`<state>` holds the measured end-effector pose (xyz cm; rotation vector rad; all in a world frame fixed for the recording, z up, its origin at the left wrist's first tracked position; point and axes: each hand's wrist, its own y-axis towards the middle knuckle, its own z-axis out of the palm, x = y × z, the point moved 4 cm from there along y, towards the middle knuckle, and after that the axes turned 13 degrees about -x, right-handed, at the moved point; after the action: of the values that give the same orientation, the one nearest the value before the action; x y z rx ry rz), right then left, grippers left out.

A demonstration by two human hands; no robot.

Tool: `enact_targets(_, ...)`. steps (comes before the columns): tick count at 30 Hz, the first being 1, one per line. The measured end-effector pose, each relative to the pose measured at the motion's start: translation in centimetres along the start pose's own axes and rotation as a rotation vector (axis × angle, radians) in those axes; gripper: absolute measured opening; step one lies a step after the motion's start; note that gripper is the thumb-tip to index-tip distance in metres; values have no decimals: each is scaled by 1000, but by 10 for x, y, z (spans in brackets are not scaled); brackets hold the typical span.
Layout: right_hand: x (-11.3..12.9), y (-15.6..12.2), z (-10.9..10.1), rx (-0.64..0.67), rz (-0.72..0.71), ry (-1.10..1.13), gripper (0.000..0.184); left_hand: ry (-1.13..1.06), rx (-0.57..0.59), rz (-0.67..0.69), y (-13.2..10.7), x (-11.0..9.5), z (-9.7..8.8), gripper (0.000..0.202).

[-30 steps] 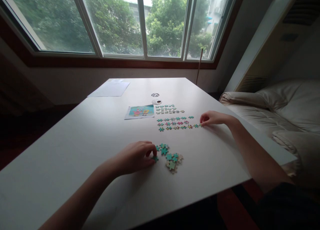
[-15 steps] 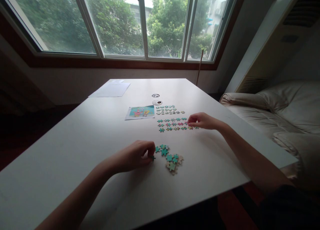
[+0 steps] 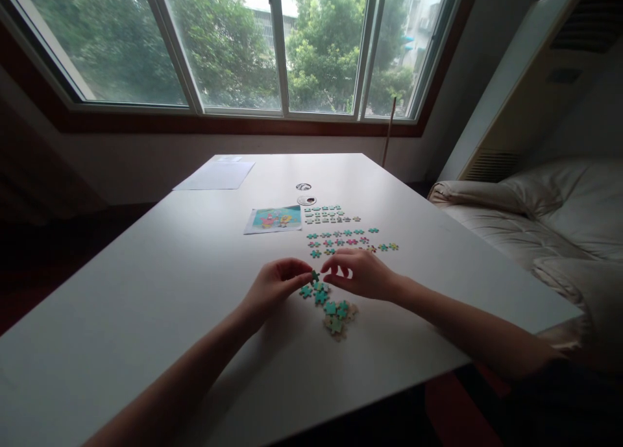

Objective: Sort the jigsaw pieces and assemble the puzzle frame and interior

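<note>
My left hand (image 3: pixel 275 285) pinches a small teal puzzle piece (image 3: pixel 315 277) a little above the white table (image 3: pixel 160 291). Facing it, my right hand (image 3: pixel 359 273) has its fingertips closed and almost touching that same piece. Just below both hands lies a small pile of teal and beige puzzle pieces (image 3: pixel 331 307). Beyond the hands, loose pieces (image 3: pixel 341 239) are laid out in rows. A picture card (image 3: pixel 273 218) lies to the left of the rows.
A sheet of paper (image 3: pixel 215 174) lies at the table's far left. Two small round objects (image 3: pixel 305 200) sit near the card. A cushioned sofa (image 3: pixel 535 220) stands to the right. Windows run behind the table, and a thin stick (image 3: pixel 388 132) leans at the far edge.
My right hand has come back from the far rows toward the middle. My left hand has lifted a teal piece from the table, and the two hands now meet above the pile.
</note>
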<state>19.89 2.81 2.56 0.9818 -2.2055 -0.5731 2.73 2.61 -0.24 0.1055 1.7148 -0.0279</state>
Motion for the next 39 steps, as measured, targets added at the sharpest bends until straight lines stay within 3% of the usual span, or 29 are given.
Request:
enact_targets(10, 3, -3, 5, -66, -77, 47, 12, 21, 44, 21, 0, 2, 3, 24)
enact_targets(19, 1, -1, -1, -144, -142, -45, 16, 9, -7, 33, -3, -5, 1, 27)
enact_targets(26, -33, 4, -30, -308, -52, -85, 16, 93, -93, 70, 3, -6, -14, 24)
enact_targets(30, -52, 4, -42, -374, 28, -135, 19, 223, -86, 164, 7, -6, -20, 23)
enact_targets(39, -54, 4, -43, -371, 25, -149, 19, 416, 42, 259, 7, -8, -21, 18)
